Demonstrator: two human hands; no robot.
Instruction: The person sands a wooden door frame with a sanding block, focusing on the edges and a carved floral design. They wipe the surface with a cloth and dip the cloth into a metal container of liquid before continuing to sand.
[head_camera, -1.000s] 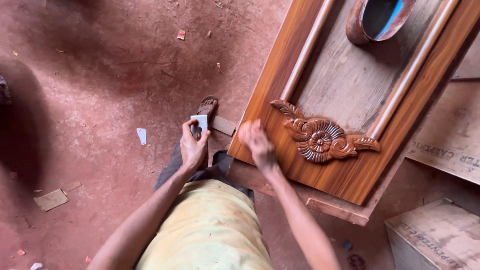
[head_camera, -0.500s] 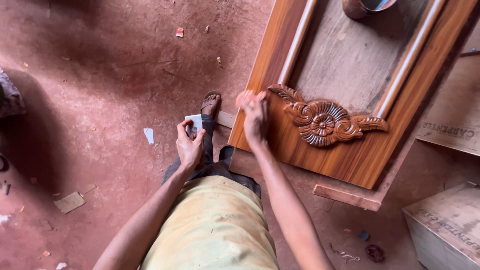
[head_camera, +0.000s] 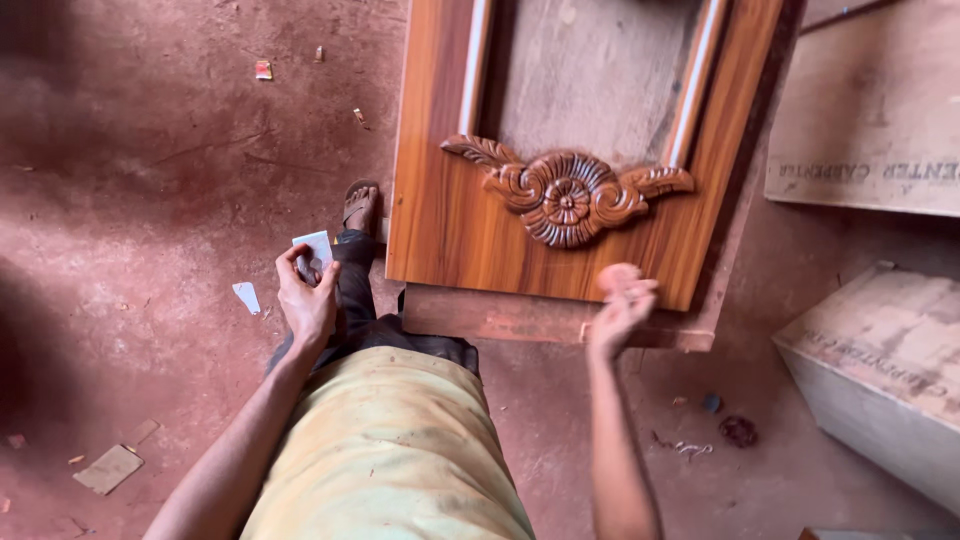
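Down at the near end of the wooden door panel (head_camera: 480, 225), the right hand (head_camera: 622, 305) hovers at the lower right corner, just at the edge of the glossy board. Its fingers are loosely curled with the thumb tucked near them; the hand is blurred, and whether anything lies in it cannot be told. The forearm rises straight up from the bottom of the view. The left hand (head_camera: 308, 295) is off to the panel's left, well apart from the other hand, closed around a small pale rectangular piece (head_camera: 315, 250) pinched between thumb and fingertips, beside the person's dark trouser leg. That arm stretches up diagonally past a yellowish stained cloth (head_camera: 395, 450) at the waist.

The panel lies flat on a rough reddish plank (head_camera: 500, 322) over the red earth floor (head_camera: 140, 170). Its frame is warm, streaked orange-brown with a smooth sheen, edged inside by pale mouldings around a dull grey recessed field. A carved ornament (head_camera: 567, 195) sits across the lower rail: a round flower with leafy scrolls on both sides. A sandalled foot (head_camera: 360, 207) shows by the panel's left corner. Dusty wooden boxes (head_camera: 890, 350) stand to the right.
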